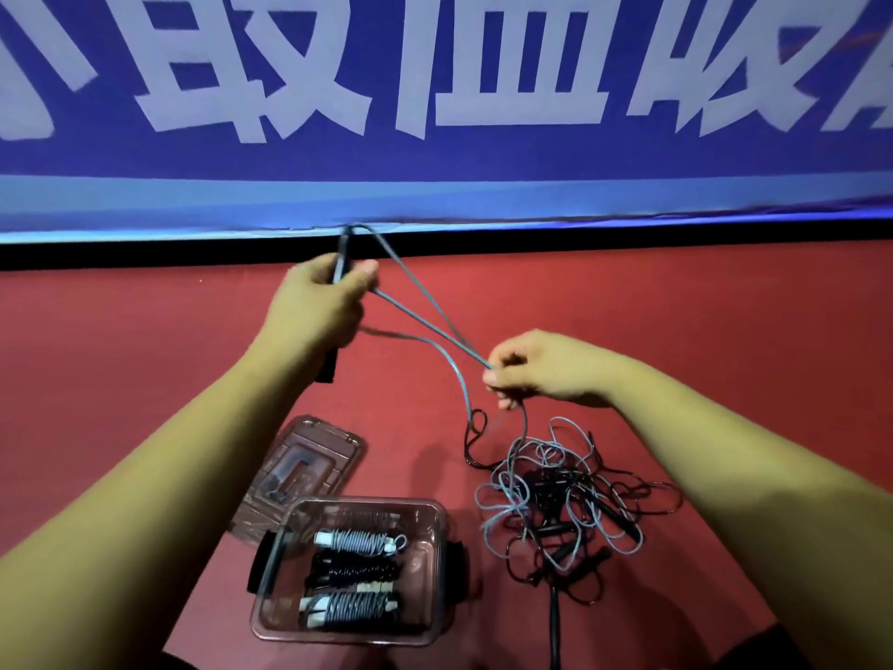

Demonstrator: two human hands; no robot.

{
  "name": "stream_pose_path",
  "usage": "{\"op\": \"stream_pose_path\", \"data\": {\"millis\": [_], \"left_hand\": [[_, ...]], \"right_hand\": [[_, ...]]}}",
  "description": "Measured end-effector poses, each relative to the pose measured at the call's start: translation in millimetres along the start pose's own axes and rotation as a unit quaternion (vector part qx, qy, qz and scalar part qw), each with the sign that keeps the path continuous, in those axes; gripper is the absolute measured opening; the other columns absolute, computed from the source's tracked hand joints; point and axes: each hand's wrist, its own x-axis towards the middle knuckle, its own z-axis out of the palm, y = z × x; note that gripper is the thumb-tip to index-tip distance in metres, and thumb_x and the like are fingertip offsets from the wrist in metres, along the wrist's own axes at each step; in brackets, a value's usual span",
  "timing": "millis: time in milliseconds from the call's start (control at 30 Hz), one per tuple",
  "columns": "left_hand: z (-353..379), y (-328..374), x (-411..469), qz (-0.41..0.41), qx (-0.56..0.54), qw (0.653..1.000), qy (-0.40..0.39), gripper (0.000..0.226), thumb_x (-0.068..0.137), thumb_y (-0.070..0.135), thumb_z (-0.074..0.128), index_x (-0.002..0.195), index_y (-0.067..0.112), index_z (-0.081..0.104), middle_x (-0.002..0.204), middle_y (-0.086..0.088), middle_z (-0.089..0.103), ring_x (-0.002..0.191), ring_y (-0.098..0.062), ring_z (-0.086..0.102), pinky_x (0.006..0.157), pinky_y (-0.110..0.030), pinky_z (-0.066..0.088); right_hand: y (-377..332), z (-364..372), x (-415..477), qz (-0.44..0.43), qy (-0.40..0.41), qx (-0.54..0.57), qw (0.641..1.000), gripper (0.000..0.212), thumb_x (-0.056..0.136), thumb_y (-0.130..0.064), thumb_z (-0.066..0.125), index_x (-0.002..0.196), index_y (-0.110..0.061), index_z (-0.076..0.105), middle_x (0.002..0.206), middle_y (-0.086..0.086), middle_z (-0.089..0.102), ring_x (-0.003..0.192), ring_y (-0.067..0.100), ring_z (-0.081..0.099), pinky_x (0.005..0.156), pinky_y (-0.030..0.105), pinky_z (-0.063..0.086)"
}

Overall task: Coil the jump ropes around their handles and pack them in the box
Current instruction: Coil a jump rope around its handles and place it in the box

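Currently the dark handles (pixel 344 249) are held with the long axis pointing away toward the banner (pixel 435 162), the left hand (pixel 314 307) closed in a full grip round them; one handle or two cannot be told. The blue-grey rope (pixel 435 331) is pinched by the right hand (pixel 541 365) at its fingertips. Three coiled ropes (pixel 355 573) lie crosswise in the clear box (pixel 367 502)

You face a blue banner (pixel 435 157) with big white characters (pixel 507 65) and a paler blue band (pixel 483 195) along its bottom edge. A black strip (pixel 628 236) runs under it, full width. Below that is red floor (pixel 676 307), matte, evenly lit, with soft shadows near you.
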Motion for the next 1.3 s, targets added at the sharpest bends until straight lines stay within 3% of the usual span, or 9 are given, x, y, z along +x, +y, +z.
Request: {"op": "stream_pose_path", "data": {"millis": [133, 267, 367, 467, 600, 800, 933, 1133, 1300], "left_hand": [[-26.4, -14.1, 14.8, -0.035, 0.077, 0.990, 0.113, 0.024, 0.097, 0.018, 0.059, 0.073, 0.016, 0.056, 0.050, -0.001, 0.047, 0.037, -0.015, 0.046, 0.041, -0.020, 0.032], [-26.8, -12.5, 5.1, 0.063, 0.328, 0.941, 0.056, 0.008, 0.095, 0.023, 0.057, 0.096, 0.022, 0.065, 0.078, 0.002, 0.071, 0.053, -0.019, 0.070, 0.053, -0.029, 0.048], [-4.6, 5.7, -15.8, 0.042, 0.147, 0.981, -0.120, 0.016, 0.101, 0.024, 0.053, 0.109, 0.015, 0.064, 0.091, 0.002, 0.074, 0.044, -0.015, 0.062, 0.039, -0.020, 0.035], [9.5, 6.8, -32.5, -0.018, 0.075, 0.965, -0.250, 0.020, 0.101, 0.024, 0.053, 0.094, 0.007, 0.063, 0.057, 0.002, 0.059, 0.032, -0.014, 0.042, 0.041, -0.022, 0.029], [5.9, 8.7, -17.6, 0.013, -0.022, 0.991, -0.129, 0.023, 0.098, 0.015, 0.057, 0.076, 0.011, 0.050, 0.045, 0.002, 0.031, 0.029, -0.012, 0.028, 0.037, -0.017, 0.019], [-28.5, 0.7, 4.6, -0.011, -0.008, 0.997, 0.080, 0.018, 0.095, 0.014, 0.060, 0.078, 0.013, 0.056, 0.066, -0.005, 0.051, 0.031, -0.011, 0.045, 0.035, -0.015, 0.026], [-35.8, -12.5, 1.6, 0.009, 0.312, 0.950, 0.005, 0.007, 0.093, 0.018, 0.062, 0.098, 0.015, 0.066, 0.091, -0.007, 0.072, 0.053, -0.026, 0.070, 0.042, -0.022, 0.037], [2.9, 0.0, -31.5, -0.031, 0.144, 0.954, -0.263, 0.016, 0.099, 0.024, 0.057, 0.101, 0.010, 0.064, 0.073, -0.008, 0.067, 0.037, -0.015, 0.049, 0.036, -0.018, 0.029], [0.8, -2.2, -17.7, -0.039, 0.071, 0.983, -0.167, 0.019, 0.098, 0.018, 0.059, 0.081, 0.013, 0.053, 0.056, -0.003, 0.036, 0.038, -0.012, 0.029, 0.038, -0.016, 0.020]], "right_hand": [[30.6, -4.5, -0.6, 0.083, -0.011, 0.005, 0.997, 0.015, 0.095, -0.007, 0.059, 0.083, -0.002, 0.065, 0.084, 0.021, 0.069, 0.080, 0.024, 0.063, 0.089, 0.036, 0.053], [0.0, 5.6, 6.2, 0.004, 0.017, 0.054, 0.998, 0.018, 0.098, -0.008, 0.054, 0.084, -0.007, 0.065, 0.064, 0.007, 0.053, 0.060, 0.026, 0.059, 0.065, 0.037, 0.051], [-31.7, 14.0, 9.1, -0.093, 0.027, 0.076, 0.992, 0.017, 0.097, -0.008, 0.055, 0.086, -0.008, 0.069, 0.057, 0.000, 0.045, 0.051, 0.019, 0.041, 0.052, 0.028, 0.038], [-51.8, 7.6, 8.5, -0.134, 0.082, 0.178, 0.971, 0.015, 0.095, -0.005, 0.056, 0.085, -0.005, 0.068, 0.052, -0.001, 0.038, 0.049, 0.014, 0.028, 0.049, 0.024, 0.027], [-37.7, 3.6, 9.6, -0.119, 0.047, 0.137, 0.982, 0.013, 0.095, -0.010, 0.060, 0.084, -0.003, 0.063, 0.059, 0.004, 0.049, 0.050, 0.017, 0.044, 0.050, 0.023, 0.040], [40.7, 14.7, 12.7, 0.098, -0.055, -0.014, 0.994, 0.029, 0.102, -0.017, 0.049, 0.077, -0.008, 0.061, 0.065, 0.008, 0.061, 0.056, 0.017, 0.058, 0.058, 0.026, 0.046], [9.7, 15.1, 13.4, 0.010, 0.032, -0.077, 0.996, 0.034, 0.102, -0.028, 0.049, 0.081, -0.008, 0.067, 0.052, 0.001, 0.052, 0.047, 0.016, 0.047, 0.048, 0.024, 0.039], [-50.7, 22.4, 6.3, -0.144, 0.039, -0.056, 0.987, 0.025, 0.097, -0.030, 0.059, 0.083, -0.014, 0.073, 0.049, -0.005, 0.046, 0.044, 0.009, 0.038, 0.049, 0.023, 0.034], [-40.8, 8.9, 8.3, -0.114, 0.048, -0.014, 0.992, 0.026, 0.095, -0.027, 0.062, 0.076, -0.010, 0.065, 0.055, 0.002, 0.053, 0.048, 0.014, 0.052, 0.054, 0.026, 0.046]]}}
